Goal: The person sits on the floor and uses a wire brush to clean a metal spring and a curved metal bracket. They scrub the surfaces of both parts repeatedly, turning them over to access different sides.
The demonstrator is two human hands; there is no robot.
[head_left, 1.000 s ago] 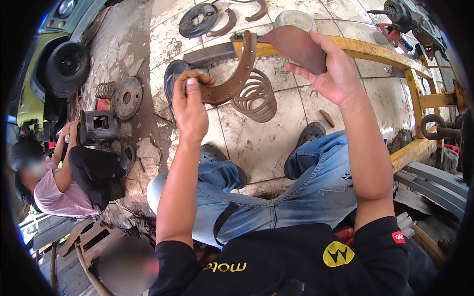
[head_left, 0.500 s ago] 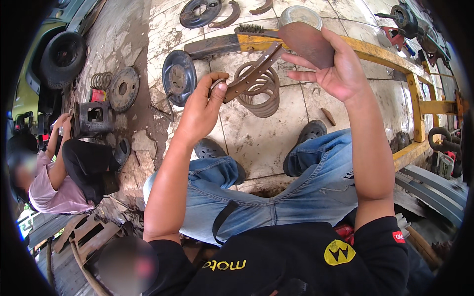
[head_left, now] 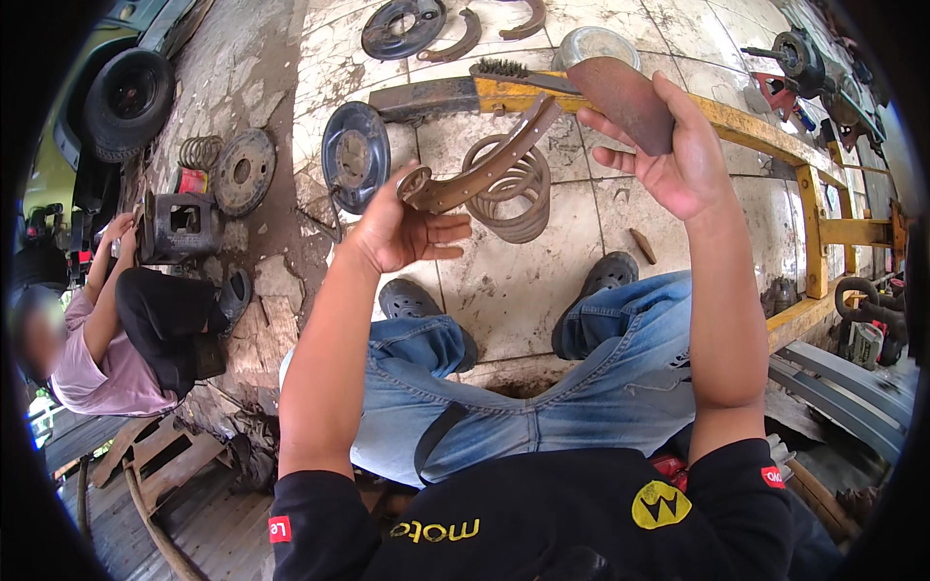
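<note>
My left hand point(head_left: 395, 230) holds one end of a rusty brake shoe point(head_left: 481, 176), a curved metal piece with a row of small holes. Its thumb side grips the end while the other fingers stretch out beneath. The shoe's far end points up and to the right. In my right hand point(head_left: 686, 160) is a reddish-brown curved sheet point(head_left: 622, 99), held between thumb and palm with the fingers partly spread. Whether the sheet is sandpaper or a lining I cannot tell. Sheet and shoe are apart. Below the shoe, a coil spring point(head_left: 513, 215) lies on the tiles.
A wire brush point(head_left: 501, 69) rests on a yellow metal frame point(head_left: 731, 118) ahead. Around it lie black backing plates point(head_left: 356, 155), more brake shoes point(head_left: 459, 39) and a round pale dish point(head_left: 596, 45). At left, a person point(head_left: 116, 334) sits beside a dark metal box point(head_left: 182, 228).
My left hand has turned and its fingers have opened outward under the brake shoe, which now lies flatter. My right hand has shifted slightly right and down, with the sheet tilted differently.
</note>
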